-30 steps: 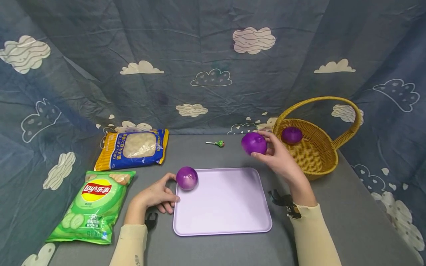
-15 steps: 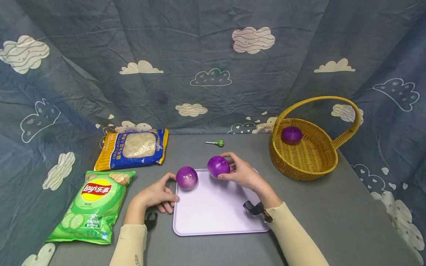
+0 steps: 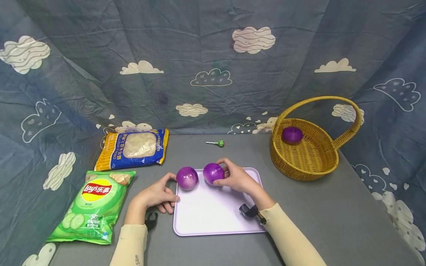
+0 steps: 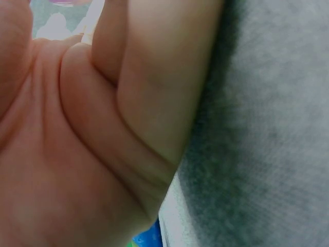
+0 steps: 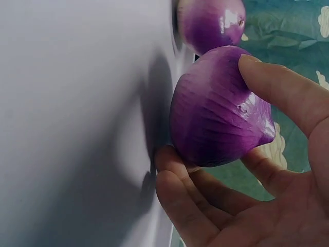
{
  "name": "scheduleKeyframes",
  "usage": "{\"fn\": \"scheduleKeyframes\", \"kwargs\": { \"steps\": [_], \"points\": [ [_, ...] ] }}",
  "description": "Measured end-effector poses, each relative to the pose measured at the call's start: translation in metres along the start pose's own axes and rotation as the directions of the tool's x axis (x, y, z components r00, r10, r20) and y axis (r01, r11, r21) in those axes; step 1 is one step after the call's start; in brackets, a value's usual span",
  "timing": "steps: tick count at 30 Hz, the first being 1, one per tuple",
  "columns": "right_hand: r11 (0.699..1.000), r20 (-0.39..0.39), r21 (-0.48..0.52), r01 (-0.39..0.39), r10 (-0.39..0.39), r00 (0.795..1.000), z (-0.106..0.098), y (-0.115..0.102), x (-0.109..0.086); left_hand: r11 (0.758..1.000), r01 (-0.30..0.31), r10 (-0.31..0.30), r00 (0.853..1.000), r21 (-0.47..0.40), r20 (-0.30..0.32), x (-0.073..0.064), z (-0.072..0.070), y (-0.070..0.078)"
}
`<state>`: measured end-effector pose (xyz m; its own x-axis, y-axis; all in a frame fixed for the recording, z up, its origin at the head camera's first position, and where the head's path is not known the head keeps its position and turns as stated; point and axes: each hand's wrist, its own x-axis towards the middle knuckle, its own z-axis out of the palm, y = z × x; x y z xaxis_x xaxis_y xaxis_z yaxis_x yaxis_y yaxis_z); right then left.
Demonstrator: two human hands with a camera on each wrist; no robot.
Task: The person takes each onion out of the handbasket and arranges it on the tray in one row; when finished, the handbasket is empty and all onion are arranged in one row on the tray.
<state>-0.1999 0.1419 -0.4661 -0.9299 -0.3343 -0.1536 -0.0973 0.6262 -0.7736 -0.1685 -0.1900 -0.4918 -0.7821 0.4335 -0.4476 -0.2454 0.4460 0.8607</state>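
My right hand (image 3: 235, 178) holds a purple onion (image 3: 213, 174) between thumb and fingers, close over the back part of the lilac tray (image 3: 219, 214). In the right wrist view the thumb presses the upper side of this onion (image 5: 221, 110), with fingers under it and a shadow on the tray beside it. A second purple onion (image 3: 187, 178) sits at the tray's back left corner. My left hand (image 3: 156, 194) rests at the tray's left edge, thumb tip at the rim, index finger by that onion. The left wrist view mostly shows the palm (image 4: 72, 154).
Back right stands a wicker basket (image 3: 307, 168) with a tall handle and another purple onion (image 3: 292, 135) in it. A lollipop (image 3: 217, 143) lies behind the tray. On the left lie a pasta bag (image 3: 139, 144) and a green chip bag (image 3: 90, 203). Cloth hangs behind the table.
My right hand has carried its onion left from near the basket and lowered it over the tray, beside the second onion. The left hand stays where it was.
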Motion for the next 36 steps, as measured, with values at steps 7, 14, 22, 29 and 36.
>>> {"fn": "scheduleKeyframes", "kwargs": {
  "steps": [7,14,22,29,36],
  "points": [
    [0.999,-0.014,-0.04,0.014,-0.015,1.0,0.004,0.0,0.001,1.0,0.009,-0.009,1.0,0.001,-0.002,0.0,0.0,0.0],
    [0.994,-0.022,-0.1,0.033,-0.035,0.999,0.008,-0.001,0.002,1.0,0.014,-0.014,1.0,0.001,-0.007,0.0,0.0,0.001],
    [0.993,-0.011,-0.112,0.035,-0.036,0.999,0.006,-0.002,0.0,1.0,0.007,-0.007,1.0,-0.003,-0.006,0.0,0.0,0.001],
    [0.995,0.003,-0.091,0.03,-0.03,1.0,0.002,-0.002,-0.001,1.0,0.009,-0.009,1.0,0.003,-0.007,0.0,0.002,0.001],
    [0.998,-0.052,-0.056,0.035,-0.038,0.998,-0.034,-0.009,-0.014,1.0,0.016,-0.016,1.0,0.005,-0.01,0.0,0.001,0.001]
  ]
}}
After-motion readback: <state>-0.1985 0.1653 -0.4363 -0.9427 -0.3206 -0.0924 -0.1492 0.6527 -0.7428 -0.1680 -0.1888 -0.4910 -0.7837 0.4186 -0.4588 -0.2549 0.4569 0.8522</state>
